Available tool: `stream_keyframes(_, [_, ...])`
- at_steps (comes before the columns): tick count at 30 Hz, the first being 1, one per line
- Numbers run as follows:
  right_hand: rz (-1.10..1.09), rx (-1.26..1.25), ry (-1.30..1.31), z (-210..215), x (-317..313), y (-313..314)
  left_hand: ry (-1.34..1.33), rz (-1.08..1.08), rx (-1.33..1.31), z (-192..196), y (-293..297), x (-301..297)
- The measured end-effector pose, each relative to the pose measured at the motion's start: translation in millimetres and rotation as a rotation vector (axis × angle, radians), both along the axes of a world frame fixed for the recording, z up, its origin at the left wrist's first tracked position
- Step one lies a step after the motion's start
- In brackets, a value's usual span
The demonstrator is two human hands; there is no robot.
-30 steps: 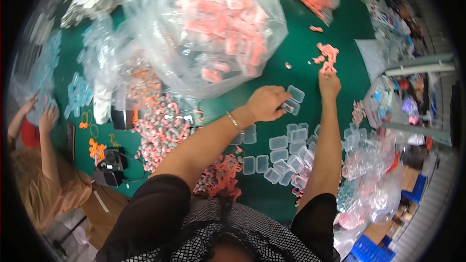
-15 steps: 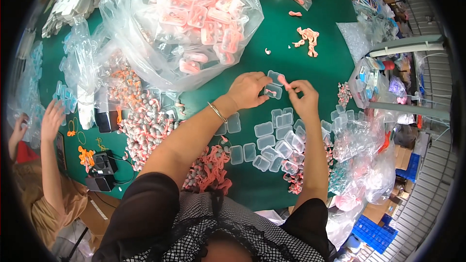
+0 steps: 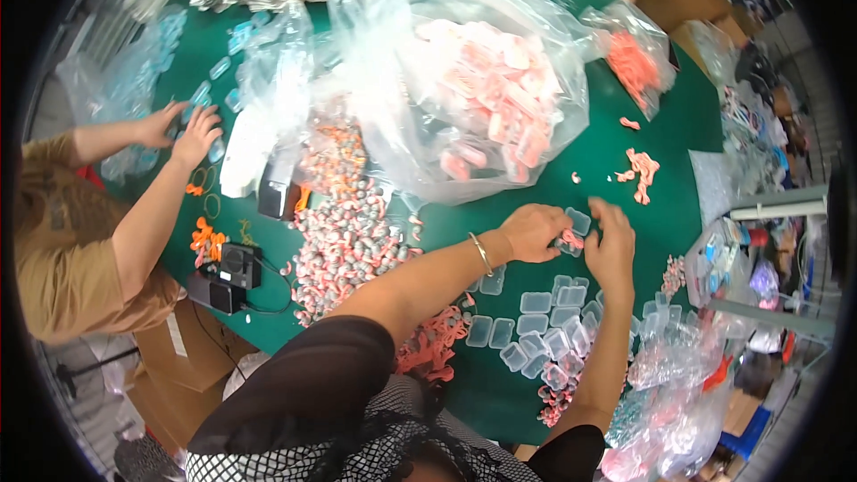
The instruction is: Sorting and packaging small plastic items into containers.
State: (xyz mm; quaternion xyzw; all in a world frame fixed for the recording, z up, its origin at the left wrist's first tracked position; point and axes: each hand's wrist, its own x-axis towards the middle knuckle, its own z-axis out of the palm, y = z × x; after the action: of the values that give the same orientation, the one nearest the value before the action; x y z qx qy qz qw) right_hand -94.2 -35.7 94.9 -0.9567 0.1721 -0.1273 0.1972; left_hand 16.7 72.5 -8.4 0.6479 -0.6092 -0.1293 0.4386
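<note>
My left hand (image 3: 534, 234) grips a small clear plastic box (image 3: 578, 221) by its left side, thumb and fingers closed on it. The hinged lid is up at the far side, and a coral-pink piece (image 3: 569, 239) lies in the near half. Just right of the box is my right hand (image 3: 611, 245), its thumb and forefinger apart and slightly blurred, with nothing visible between them. Several clear empty boxes (image 3: 536, 303) lie on the green table nearer to me, between my forearms. Coral cords with grey ends (image 3: 428, 346) are heaped beside my left forearm.
A large clear bag of filled pink boxes (image 3: 500, 94) stands beyond my left arm. Left of it are a pile of small grey-and-pink pieces (image 3: 348, 241) and black devices (image 3: 239, 266). A co-worker's hands (image 3: 192, 129) handle light-blue boxes at the left. Clear bags (image 3: 674, 348) crowd the right.
The coral-pink piece has gone from my right fingers into the box, and those fingers have parted. My left hand still holds the box. The whole view has shifted, and another person's hand appears at the far edge.
</note>
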Motion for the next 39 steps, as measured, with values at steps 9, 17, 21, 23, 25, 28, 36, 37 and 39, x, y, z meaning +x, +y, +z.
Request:
stream_keyframes(9, [0.162,0.424,-0.331,21.2,121.2,11.9,-0.023,-0.024,-0.131,-9.2,-9.6,1.1])
stream_keyframes(17, [-0.373,0.604,-0.221,-58.6,-18.2,-36.5,0.027,-0.020,-0.013,8.3,1.1,9.1])
stream_keyframes(21, [-0.265,0.921,-0.286,-12.3,63.9,-2.6,0.050,0.149,-0.047,58.3,40.0,14.1])
stream_keyframes(23, [-0.316,0.889,-0.295,-14.4,96.9,-10.1,-0.247,0.475,-0.272,116.5,74.4,32.0])
stream_keyframes(25, [-0.490,1.025,-0.214,0.8,125.9,-2.3,-0.400,0.906,-0.220,147.2,109.1,78.5])
stream_keyframes(28, [-0.427,1.146,-0.380,-40.6,153.6,-24.3,-0.368,1.071,-0.113,125.6,135.1,152.2])
stream_keyframes(36, [-0.133,1.227,-0.935,116.2,182.3,7.9,0.528,0.845,-0.514,211.5,179.0,187.2])
stream_keyframes(37, [-0.120,1.223,-0.938,118.3,184.5,10.1,0.524,0.846,-0.527,210.4,181.8,193.0])
stream_keyframes(39, [-0.240,0.963,-0.701,120.2,187.9,14.0,0.317,0.884,-0.538,202.8,181.7,208.3])
